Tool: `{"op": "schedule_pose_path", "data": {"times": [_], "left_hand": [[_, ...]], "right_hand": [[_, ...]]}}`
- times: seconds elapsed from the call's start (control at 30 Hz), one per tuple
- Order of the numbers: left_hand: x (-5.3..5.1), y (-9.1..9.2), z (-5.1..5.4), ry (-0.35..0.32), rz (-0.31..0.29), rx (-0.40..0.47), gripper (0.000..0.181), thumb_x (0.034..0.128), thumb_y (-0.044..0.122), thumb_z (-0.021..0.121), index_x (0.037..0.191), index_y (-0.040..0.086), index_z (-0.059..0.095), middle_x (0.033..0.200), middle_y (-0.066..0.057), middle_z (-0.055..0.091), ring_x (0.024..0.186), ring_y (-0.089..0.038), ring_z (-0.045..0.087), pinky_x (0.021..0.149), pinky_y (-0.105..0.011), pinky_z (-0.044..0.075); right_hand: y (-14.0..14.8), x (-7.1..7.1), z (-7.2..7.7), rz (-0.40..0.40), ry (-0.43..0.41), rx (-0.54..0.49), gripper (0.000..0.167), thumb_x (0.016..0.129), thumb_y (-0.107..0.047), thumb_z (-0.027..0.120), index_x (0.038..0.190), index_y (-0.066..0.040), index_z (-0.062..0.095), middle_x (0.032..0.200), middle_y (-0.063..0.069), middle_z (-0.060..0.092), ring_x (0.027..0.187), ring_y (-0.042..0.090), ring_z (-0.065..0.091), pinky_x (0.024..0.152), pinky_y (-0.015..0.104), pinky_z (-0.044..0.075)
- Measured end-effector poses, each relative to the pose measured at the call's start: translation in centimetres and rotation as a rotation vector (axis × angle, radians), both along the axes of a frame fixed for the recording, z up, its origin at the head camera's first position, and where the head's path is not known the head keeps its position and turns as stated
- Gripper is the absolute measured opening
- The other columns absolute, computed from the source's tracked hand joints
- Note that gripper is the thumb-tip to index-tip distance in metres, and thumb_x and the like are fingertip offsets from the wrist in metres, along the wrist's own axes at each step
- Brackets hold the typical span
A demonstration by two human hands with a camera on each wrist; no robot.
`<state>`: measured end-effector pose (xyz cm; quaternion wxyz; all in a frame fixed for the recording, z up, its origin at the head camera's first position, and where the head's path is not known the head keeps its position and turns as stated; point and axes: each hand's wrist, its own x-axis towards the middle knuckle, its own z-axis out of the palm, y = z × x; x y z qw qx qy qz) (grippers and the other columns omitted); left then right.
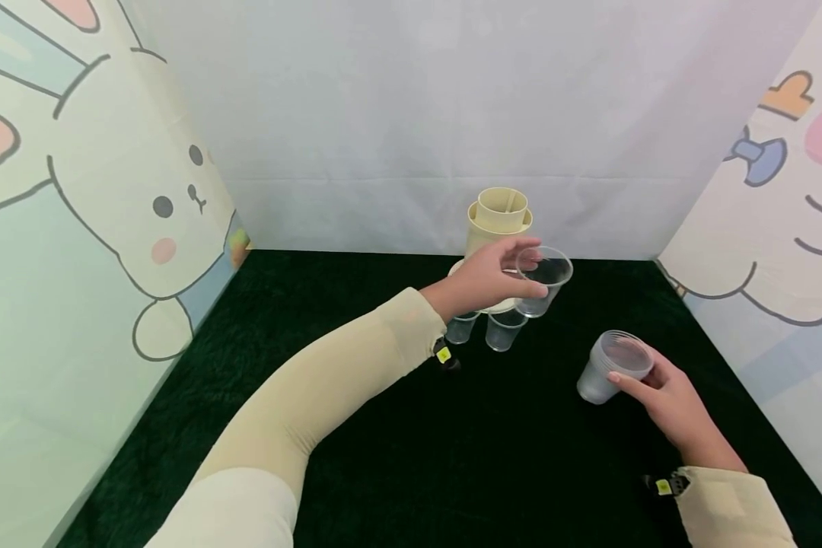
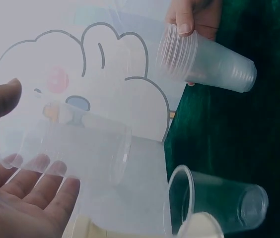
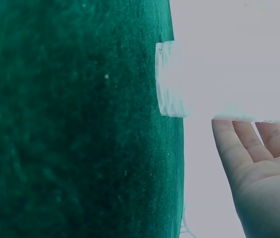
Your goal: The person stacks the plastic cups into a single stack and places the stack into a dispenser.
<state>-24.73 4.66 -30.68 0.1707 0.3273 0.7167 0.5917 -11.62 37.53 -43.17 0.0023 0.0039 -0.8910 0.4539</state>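
Note:
My left hand (image 1: 496, 278) holds a clear plastic cup (image 1: 538, 301) upright, just right of a cream stand (image 1: 482, 237); the thumb is on the near side and the fingers lie along the far side. In the left wrist view the fingers curve under that cup (image 2: 85, 148). Further right, my right hand (image 1: 678, 403) grips a stack of nested clear plastic cups (image 1: 594, 377), tilted, above the cloth. Two clear cups, a left one (image 1: 461, 329) and a right one (image 1: 503, 335), stand below the stand's pale rim, partly hidden by my left arm.
Dark green cloth (image 1: 411, 472) covers the table. A white curtain (image 1: 383, 137) closes off the back, and panels with cartoon animals, a left panel (image 1: 109, 198) and a right panel (image 1: 781, 228), rise at both sides. The cream stand carries a smaller cylinder (image 1: 502, 211) on top.

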Motion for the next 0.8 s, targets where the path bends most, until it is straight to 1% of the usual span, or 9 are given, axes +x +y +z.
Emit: {"op": "schedule_pose_path", "data": {"times": [0.07,0.2,0.4,0.63,0.8], "left_hand": [[0.1,0.7,0.2,0.013,-0.011,-0.006,0.075,0.0920,0.022,0.081,0.156,0.015,0.043,0.147,-0.001,0.056,0.128,-0.005,0.053,0.101,-0.021,0.047],[0.1,2.0,0.3,0.030,-0.020,-0.021,0.075,0.0913,0.022,0.082,0.156,0.016,0.044,0.143,0.003,0.057,0.127,-0.004,0.054,0.100,-0.020,0.047],[-0.1,3.7,0.3,0.041,0.007,-0.053,0.075,0.0892,0.026,0.084,0.154,0.019,0.046,0.137,0.008,0.060,0.123,-0.004,0.055,0.099,-0.019,0.046],[0.2,5.5,0.0,0.027,0.016,-0.064,0.074,0.0896,0.025,0.083,0.154,0.018,0.046,0.137,0.007,0.060,0.118,-0.004,0.057,0.097,-0.018,0.047],[0.6,6.9,-0.4,-0.002,0.029,-0.062,0.072,0.0898,0.024,0.083,0.153,0.021,0.048,0.134,0.010,0.061,0.115,-0.002,0.057,0.096,-0.018,0.047]], "right_hand": [[0.0,0.0,0.0,-0.001,-0.001,0.001,0.068,0.104,-0.038,0.064,0.161,-0.014,0.035,0.145,0.012,0.047,0.108,-0.003,0.051,0.078,0.011,0.046],[-0.1,0.0,0.0,-0.001,0.003,0.000,0.068,0.104,-0.037,0.064,0.160,-0.013,0.036,0.143,0.011,0.049,0.107,-0.002,0.053,0.078,0.012,0.047],[-0.1,0.0,0.1,-0.004,0.006,0.005,0.069,0.104,-0.038,0.064,0.161,-0.013,0.035,0.143,0.012,0.049,0.107,-0.002,0.052,0.077,0.012,0.047],[-0.2,0.1,0.2,-0.002,-0.005,0.018,0.069,0.104,-0.039,0.063,0.161,-0.012,0.035,0.145,0.016,0.047,0.107,-0.001,0.051,0.077,0.012,0.047],[-0.2,0.1,0.3,0.002,0.004,0.014,0.069,0.104,-0.039,0.063,0.161,-0.011,0.034,0.144,0.014,0.048,0.107,-0.003,0.052,0.077,0.012,0.047]]}}
